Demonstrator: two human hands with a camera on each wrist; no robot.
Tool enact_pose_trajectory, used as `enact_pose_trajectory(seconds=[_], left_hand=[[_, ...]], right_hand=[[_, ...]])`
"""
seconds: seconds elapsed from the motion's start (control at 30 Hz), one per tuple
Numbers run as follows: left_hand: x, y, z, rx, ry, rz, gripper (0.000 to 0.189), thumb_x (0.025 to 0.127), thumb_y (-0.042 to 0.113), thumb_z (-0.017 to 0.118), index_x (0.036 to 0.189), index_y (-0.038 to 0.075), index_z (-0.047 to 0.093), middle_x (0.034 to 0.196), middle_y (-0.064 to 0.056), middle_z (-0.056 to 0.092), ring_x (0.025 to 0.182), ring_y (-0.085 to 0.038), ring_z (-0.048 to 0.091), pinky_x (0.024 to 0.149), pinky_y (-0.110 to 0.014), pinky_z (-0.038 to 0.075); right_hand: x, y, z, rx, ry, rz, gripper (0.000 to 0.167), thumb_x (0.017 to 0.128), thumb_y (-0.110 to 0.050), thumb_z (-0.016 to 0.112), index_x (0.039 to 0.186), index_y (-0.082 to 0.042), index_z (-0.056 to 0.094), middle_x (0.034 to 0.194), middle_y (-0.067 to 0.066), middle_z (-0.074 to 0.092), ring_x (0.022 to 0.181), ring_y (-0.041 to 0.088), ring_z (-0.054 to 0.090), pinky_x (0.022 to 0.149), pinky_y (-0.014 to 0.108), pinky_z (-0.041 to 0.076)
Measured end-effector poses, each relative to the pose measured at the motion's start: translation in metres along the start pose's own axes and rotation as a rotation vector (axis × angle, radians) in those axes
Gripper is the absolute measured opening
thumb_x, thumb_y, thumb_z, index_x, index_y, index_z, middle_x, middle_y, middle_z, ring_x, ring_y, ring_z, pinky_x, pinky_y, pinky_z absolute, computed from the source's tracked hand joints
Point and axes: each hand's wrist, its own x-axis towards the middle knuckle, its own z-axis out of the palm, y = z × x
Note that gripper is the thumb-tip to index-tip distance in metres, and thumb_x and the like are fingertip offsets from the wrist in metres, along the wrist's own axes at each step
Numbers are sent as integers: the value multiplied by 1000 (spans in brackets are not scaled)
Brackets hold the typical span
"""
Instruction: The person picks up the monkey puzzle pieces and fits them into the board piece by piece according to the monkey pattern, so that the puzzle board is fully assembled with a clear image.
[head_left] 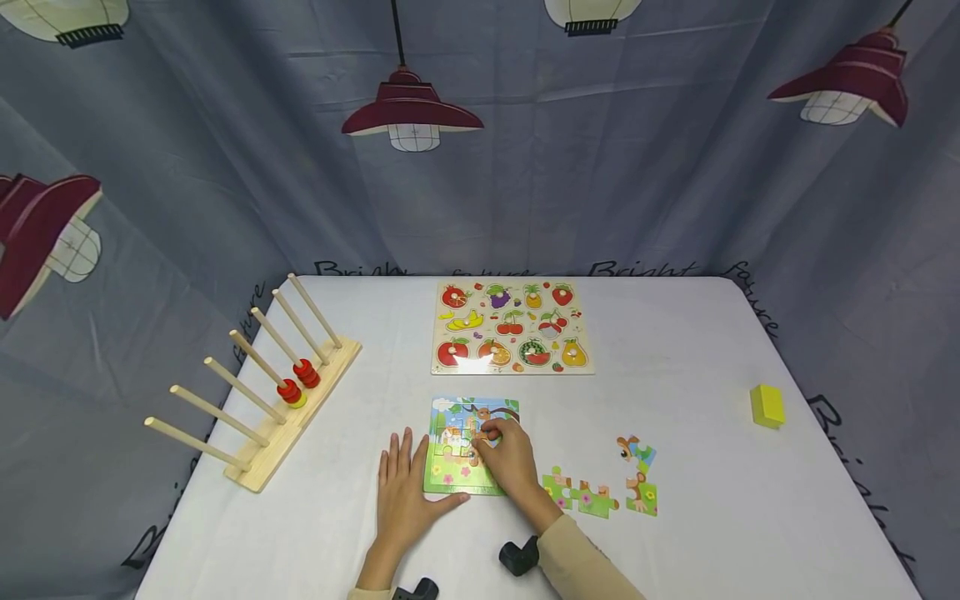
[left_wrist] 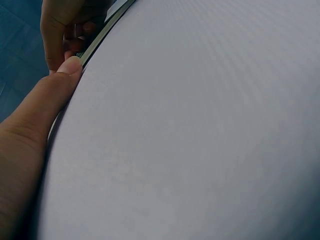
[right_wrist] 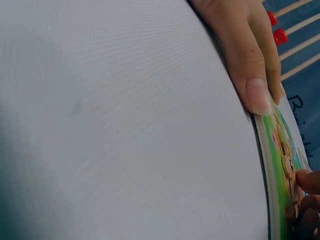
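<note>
A square jigsaw puzzle [head_left: 457,479] with a green border and a cartoon picture lies on the white table. My left hand [head_left: 408,492] rests flat along its left side with fingers spread. In the right wrist view the left thumb [right_wrist: 257,95] lies at the puzzle's edge. Over the right half of the picture my right hand [head_left: 516,462] bends down, its thumb and forefinger pinching a puzzle piece [right_wrist: 288,167] at the surface. The fingers partly hide that piece. Loose puzzle pieces [head_left: 596,502] lie to the right of the right hand.
Behind the puzzle lies a wooden fruit board [head_left: 512,367]. To the left stands a wooden peg rack [head_left: 262,467] with red rings [head_left: 306,375] and a yellow ring on its pegs. A yellow block [head_left: 767,406] sits near the table's right edge.
</note>
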Motion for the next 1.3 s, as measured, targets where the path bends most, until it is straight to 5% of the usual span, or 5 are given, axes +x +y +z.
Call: enact_pose_trajectory(seconds=[0.47, 0.67, 0.77, 0.97, 1.3], left_hand=[[0, 0, 2, 4, 35, 8, 110, 54, 79, 60, 138, 11, 38, 148, -16, 27, 138, -35, 18, 112, -47, 12], [0, 0, 3, 0, 13, 5, 111, 55, 80, 58, 139, 12, 36, 149, -16, 25, 139, -35, 16, 112, -48, 12], [0, 0, 2, 3, 3, 2, 112, 55, 81, 57, 139, 11, 36, 149, -17, 24, 139, -35, 16, 112, -49, 12], [0, 0, 0, 12, -13, 6, 112, 56, 81, 56, 140, 10, 34, 149, -18, 23, 139, -37, 14, 112, -51, 12], [0, -1, 0, 26, -9, 15, 113, 55, 81, 55, 140, 10, 34, 149, -18, 23, 139, -36, 14, 112, -51, 11]], right_hand=[[-22, 5, 1, -81, 38, -206, 13, 82, -16, 64, 94, -11, 66, 91, -1, 54, 67, 3, 45, 53, 13, 38], [-34, 5, -3, -215, 2, -335, 25, 80, -21, 67, 103, -10, 64, 113, 2, 56, 97, 14, 53, 75, 27, 50], [-38, 5, -4, -270, -74, -357, 40, 80, -27, 67, 115, -9, 60, 125, 3, 52, 107, 16, 49, 88, 34, 46], [-42, 7, -4, -387, -191, -394, 56, 84, -37, 60, 130, -8, 48, 143, 4, 38, 107, 17, 45, 86, 34, 42], [-46, 6, -4, -399, -177, -411, 55, 86, -39, 57, 129, -7, 49, 141, 6, 41, 109, 19, 44, 86, 35, 40]])
